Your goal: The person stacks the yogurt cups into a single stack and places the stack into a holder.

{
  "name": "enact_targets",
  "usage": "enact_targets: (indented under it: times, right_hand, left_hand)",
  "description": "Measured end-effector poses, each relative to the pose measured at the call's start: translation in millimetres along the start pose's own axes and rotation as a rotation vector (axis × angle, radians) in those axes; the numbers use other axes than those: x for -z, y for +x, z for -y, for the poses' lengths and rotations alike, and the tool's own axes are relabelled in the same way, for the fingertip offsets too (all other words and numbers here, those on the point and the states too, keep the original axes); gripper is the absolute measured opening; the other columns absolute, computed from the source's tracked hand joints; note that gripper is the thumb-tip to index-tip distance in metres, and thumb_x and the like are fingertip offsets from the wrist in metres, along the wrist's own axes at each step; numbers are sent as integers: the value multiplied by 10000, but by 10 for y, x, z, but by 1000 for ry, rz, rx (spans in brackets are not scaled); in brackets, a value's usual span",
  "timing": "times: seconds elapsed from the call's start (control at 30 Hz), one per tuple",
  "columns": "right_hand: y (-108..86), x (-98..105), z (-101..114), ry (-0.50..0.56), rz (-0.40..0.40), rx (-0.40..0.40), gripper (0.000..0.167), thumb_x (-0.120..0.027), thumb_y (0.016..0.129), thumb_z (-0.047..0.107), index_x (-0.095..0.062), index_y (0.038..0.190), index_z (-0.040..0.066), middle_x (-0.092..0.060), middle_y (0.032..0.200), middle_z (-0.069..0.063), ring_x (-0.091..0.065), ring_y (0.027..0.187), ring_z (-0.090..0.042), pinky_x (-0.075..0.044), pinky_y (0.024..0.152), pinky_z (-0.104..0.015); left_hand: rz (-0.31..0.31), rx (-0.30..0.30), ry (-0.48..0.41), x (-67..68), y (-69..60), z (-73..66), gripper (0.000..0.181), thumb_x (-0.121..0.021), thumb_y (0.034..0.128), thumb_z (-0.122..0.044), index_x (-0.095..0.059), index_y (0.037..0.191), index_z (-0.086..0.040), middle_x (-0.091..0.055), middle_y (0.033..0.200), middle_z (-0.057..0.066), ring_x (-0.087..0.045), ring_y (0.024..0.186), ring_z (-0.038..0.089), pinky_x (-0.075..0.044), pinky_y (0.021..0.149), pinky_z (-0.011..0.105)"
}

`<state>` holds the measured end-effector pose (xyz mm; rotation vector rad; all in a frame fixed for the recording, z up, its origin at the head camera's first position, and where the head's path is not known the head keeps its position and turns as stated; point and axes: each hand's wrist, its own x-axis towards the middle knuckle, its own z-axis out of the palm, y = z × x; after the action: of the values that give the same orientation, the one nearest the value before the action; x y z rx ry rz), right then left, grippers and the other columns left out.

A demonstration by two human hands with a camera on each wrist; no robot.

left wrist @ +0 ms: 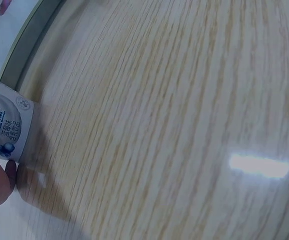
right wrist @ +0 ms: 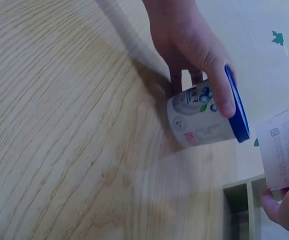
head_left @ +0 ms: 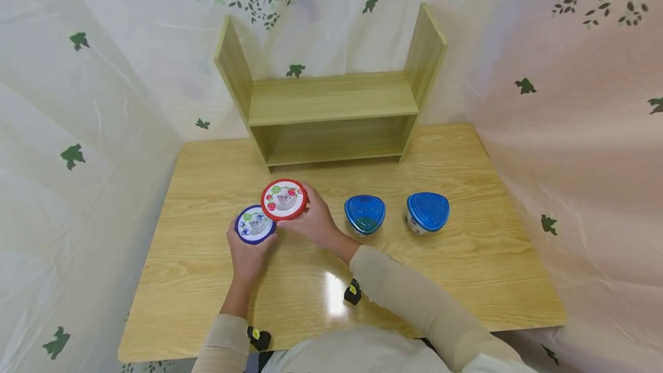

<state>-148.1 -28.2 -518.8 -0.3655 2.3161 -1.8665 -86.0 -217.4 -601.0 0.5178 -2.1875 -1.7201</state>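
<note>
My left hand [head_left: 248, 255] grips a blueberry tub [head_left: 254, 226] with a dark blue lid, fingers and thumb round its sides. In the right wrist view the base of this blueberry tub [right wrist: 204, 120] is at or just off the tabletop; I cannot tell which. My right hand [head_left: 318, 223] holds a red-lidded tub [head_left: 284, 199] with red berries on its lid. From the head, the red lid overlaps the blue lid's edge. The right wrist view shows the red-lidded tub's printed white side [right wrist: 284, 147] raised off the table. Only the blueberry tub's side [left wrist: 7, 120] shows in the left wrist view.
Two containers with rounded triangular blue lids stand to the right: a nearer one [head_left: 365, 214] by my right forearm and a farther one [head_left: 427, 212]. A two-level wooden shelf [head_left: 334, 99] stands at the back of the wooden table [head_left: 466, 269].
</note>
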Motion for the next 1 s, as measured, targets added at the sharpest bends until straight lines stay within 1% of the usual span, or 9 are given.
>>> enact_targets:
  times: [0.07, 0.2, 0.37, 0.5, 0.6, 0.77, 0.83, 1.0]
  right_hand:
    - [14, -45, 54, -1, 7, -5, 1011, -938, 716, 249, -357, 1536, 140, -524, 1421, -20, -550, 1237, -183, -534, 940, -289]
    - [37, -139, 129, 7, 23, -3, 989, -935, 720, 224, -368, 1525, 142, -543, 1388, -4, -557, 1221, -153, -527, 940, -275]
    - [58, -278, 182, -3, 43, 18, 1005, -948, 700, 220, -373, 1521, 140, -559, 1362, 18, -556, 1218, -126, -507, 976, -296]
    - [66, -390, 196, -27, 55, 27, 1034, -958, 685, 249, -372, 1527, 123, -557, 1369, 26, -547, 1228, -116, -487, 1007, -319]
    - [63, -463, 200, -31, 66, 31, 1029, -960, 682, 250, -382, 1524, 123, -555, 1375, 18, -544, 1234, -120, -484, 1013, -323]
    - [57, -542, 182, -38, 75, 32, 1008, -965, 669, 234, -411, 1506, 143, -562, 1371, 15, -545, 1234, -115, -474, 1022, -302]
    - [56, -562, 170, -41, 81, 33, 1004, -966, 666, 231, -417, 1503, 147, -565, 1371, 15, -546, 1234, -115, -470, 1025, -298]
    - [65, -589, 135, -68, 102, 37, 998, -961, 674, 233, -419, 1510, 167, -568, 1376, 12, -545, 1239, -117, -463, 1030, -294]
  left_hand:
    - [5, 1, 1, -4, -3, -4, 1115, -953, 685, -150, -233, 1531, -51, -344, 1479, 158, -381, 1350, 302, -285, 1169, 470]
    - [35, 11, 9, -14, -17, -7, 1098, -941, 714, -205, -222, 1536, -86, -333, 1486, 132, -383, 1350, 288, -321, 1154, 473]
    - [60, -26, -6, -28, -38, -11, 1089, -942, 716, -248, -238, 1531, -91, -336, 1480, 122, -397, 1331, 266, -363, 1121, 475]
    - [47, -73, -9, -37, -41, -5, 1079, -941, 709, -175, -249, 1530, -64, -346, 1469, 148, -392, 1327, 287, -354, 1115, 497]
    - [40, -90, -23, -41, -39, 4, 1045, -915, 717, -83, -250, 1522, -44, -356, 1456, 170, -394, 1323, 311, -349, 1115, 513]
    - [42, -87, -71, -51, -35, 11, 968, -868, 715, 31, -266, 1472, -11, -373, 1406, 178, -428, 1290, 307, -377, 1099, 508]
    - [43, -91, -78, -56, -32, 16, 965, -866, 713, 40, -261, 1464, -12, -366, 1410, 170, -424, 1298, 292, -373, 1107, 499]
    - [50, -141, -91, -62, -21, 4, 983, -870, 697, 59, -268, 1472, -4, -391, 1435, 167, -425, 1322, 280, -351, 1129, 480]
